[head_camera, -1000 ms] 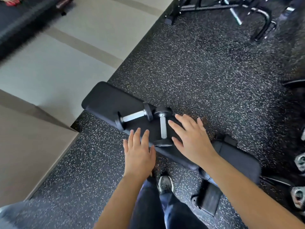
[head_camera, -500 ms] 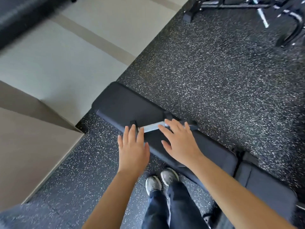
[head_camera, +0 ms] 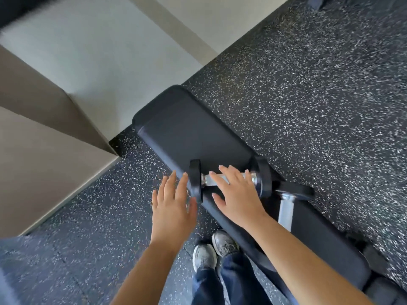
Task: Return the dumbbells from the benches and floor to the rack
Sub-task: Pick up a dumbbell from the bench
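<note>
On bench (head_camera: 187, 128), nr its end, 1st dumbbell (head_camera: 207, 179) is covered by R hand (head_camera: 239, 194), fingers spread, uncurled, prob. pre-grab; L hand (head_camera: 174, 208) is held open alongside; 2nd dumbbell (head_camera: 285, 209) is laid beside.

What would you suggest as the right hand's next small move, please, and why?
Probably curl the right hand around the chrome handle of the dumbbell beneath it: its straight fingers lie across that handle without gripping.
</note>
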Tool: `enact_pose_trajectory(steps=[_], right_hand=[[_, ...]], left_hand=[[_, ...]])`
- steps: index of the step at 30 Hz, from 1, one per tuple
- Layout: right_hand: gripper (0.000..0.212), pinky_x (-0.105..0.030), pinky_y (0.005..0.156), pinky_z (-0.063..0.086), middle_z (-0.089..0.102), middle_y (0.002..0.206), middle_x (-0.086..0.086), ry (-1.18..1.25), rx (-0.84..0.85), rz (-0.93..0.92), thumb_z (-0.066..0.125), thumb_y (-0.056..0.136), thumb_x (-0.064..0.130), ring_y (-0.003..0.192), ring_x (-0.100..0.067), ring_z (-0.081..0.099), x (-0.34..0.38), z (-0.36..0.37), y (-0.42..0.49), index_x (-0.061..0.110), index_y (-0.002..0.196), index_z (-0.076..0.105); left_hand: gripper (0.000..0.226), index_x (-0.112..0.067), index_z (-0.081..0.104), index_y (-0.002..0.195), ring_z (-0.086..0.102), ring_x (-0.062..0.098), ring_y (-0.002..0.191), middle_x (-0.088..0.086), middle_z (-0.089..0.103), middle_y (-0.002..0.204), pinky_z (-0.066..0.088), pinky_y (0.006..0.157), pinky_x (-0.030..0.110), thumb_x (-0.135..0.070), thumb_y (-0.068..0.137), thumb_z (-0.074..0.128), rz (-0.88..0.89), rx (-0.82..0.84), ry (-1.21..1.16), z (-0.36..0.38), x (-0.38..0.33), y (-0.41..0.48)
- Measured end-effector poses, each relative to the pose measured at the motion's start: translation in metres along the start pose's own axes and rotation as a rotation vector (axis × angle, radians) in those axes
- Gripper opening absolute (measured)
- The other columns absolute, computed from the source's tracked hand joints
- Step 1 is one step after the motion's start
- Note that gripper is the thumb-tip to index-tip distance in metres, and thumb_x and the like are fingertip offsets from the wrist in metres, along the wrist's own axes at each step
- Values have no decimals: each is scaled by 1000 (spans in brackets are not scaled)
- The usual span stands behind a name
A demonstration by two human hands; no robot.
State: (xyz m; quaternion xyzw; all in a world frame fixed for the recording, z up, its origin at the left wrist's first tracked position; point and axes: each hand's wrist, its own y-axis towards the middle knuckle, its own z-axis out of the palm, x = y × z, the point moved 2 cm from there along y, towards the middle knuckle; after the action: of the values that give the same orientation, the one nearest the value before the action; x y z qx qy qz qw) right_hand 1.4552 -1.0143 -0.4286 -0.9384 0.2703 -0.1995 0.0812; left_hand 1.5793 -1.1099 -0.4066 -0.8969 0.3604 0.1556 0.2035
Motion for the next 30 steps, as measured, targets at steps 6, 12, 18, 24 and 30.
enact_pose_trajectory(steps=[6, 12, 18, 24, 30], right_hand=[[51, -54, 110, 18, 35, 147, -5, 9, 51, 8, 47, 90, 37, 136, -25, 28, -35, 37, 21, 28, 139, 35], [52, -51, 111, 16, 35, 146, -3, 84, 98, -25, 49, 89, 39, 134, -22, 30, -55, 58, 32, 32, 139, 34], [50, -41, 105, 21, 49, 131, 4, 62, 128, -74, 48, 87, 41, 120, -19, 44, -62, 65, 43, 40, 136, 34], [54, -37, 89, 37, 55, 104, 3, 89, 236, -128, 48, 87, 30, 104, -21, 53, -68, 59, 59, 47, 136, 30], [55, -32, 85, 40, 58, 99, 3, 120, 346, -82, 53, 85, 37, 103, -22, 56, -69, 60, 74, 53, 133, 30]], left_hand=[[57, -19, 30, 140, 24, 33, 136, 16, 30, 146, 18, 112, 50, -25, 88, 53, -29, 28, -56, 44, 3, 17], [61, -22, 26, 141, 30, 33, 132, 14, 32, 145, 23, 109, 52, -25, 87, 54, -108, 11, -109, 69, 3, 29], [65, -38, 16, 141, 42, 27, 122, 8, 29, 144, 38, 100, 39, -25, 88, 52, -143, 9, -257, 81, 5, 35], [56, -45, 33, 131, 41, -23, 85, -6, 44, 126, 29, 74, 4, -16, 88, 54, -219, -94, -533, 86, 2, 44], [63, -65, 33, 117, 56, -4, 86, -9, 58, 114, 45, 79, 12, -17, 86, 58, -304, -67, -612, 86, 6, 49]])
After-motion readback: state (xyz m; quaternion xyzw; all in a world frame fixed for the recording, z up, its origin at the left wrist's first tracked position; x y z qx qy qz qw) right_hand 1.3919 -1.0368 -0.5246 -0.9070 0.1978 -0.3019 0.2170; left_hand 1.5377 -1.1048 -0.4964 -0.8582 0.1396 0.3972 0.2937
